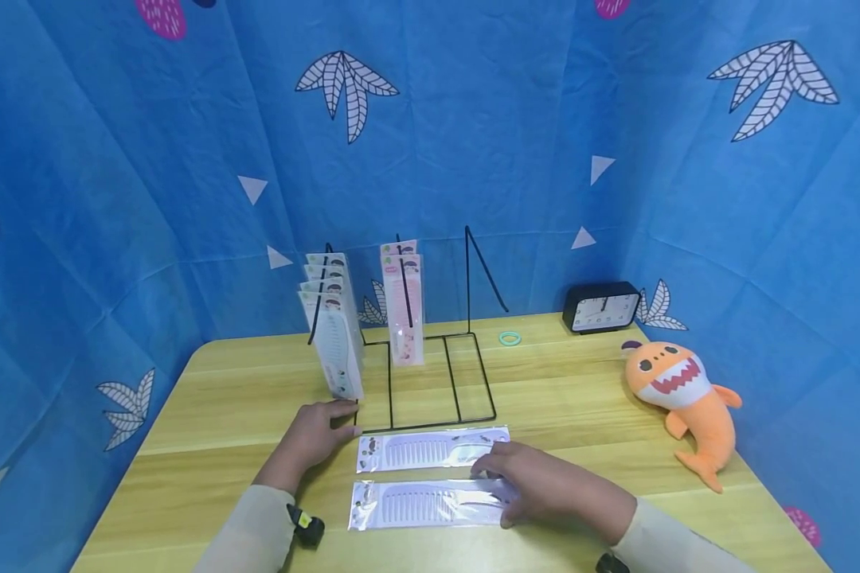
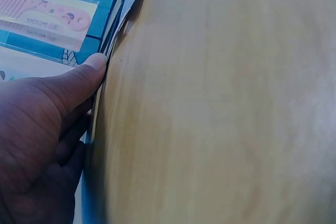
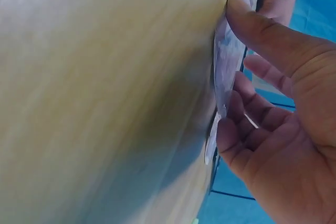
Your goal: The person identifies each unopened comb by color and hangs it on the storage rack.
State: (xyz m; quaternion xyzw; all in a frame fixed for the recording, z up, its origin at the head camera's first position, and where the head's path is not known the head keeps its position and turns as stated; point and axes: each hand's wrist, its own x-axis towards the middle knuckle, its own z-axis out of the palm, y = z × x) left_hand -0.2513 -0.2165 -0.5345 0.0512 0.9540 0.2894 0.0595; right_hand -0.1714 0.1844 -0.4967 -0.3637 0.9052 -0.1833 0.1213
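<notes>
Comb packet (image 1: 430, 504) under my right hand (image 1: 552, 489): light, slippery film, fingers (image 3: 247, 30) loosely spread on its edge; left hand (image 1: 315, 434) lies flat on the tabletop (image 1: 208, 422).

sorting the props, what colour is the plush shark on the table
Orange, with a white mouth and red-lined teeth: plush shark, clearest in the head view.

Blue leaf-print cloth (image 1: 473, 119) walls me in; my wooden table (image 1: 580, 398) carries a black clock (image 1: 602, 307) at one o'clock and an orange shark plush (image 1: 681, 398) at three.
</notes>
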